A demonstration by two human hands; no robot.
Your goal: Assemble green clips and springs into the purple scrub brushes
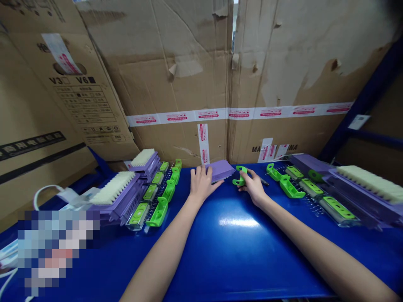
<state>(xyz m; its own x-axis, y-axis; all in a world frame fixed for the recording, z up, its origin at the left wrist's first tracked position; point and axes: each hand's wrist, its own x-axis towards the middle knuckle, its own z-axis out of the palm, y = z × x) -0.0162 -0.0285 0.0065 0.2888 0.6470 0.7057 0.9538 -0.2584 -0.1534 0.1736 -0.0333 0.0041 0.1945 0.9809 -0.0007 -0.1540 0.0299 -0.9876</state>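
Observation:
My left hand (200,183) grips the left end of a purple plastic part (222,170), with the fingers over its top and the thumb along its front side. The part rests on the blue table by the cardboard wall. Just to the right, my right hand (252,184) pinches a bright green plastic bracket (241,176) that has a rounded tab with a hole. A dark, pen-like stick (264,182) shows behind the right hand; whether it lies on the table or is held I cannot tell.
Purple parts with cream ridged blocks (113,188) stand at the left, beside clear-and-green pieces (150,192), springs and green brackets (158,212). Similar purple parts (368,180) and green brackets (290,187) lie right. Cardboard (176,92) walls the back. White cables (47,186) run left.

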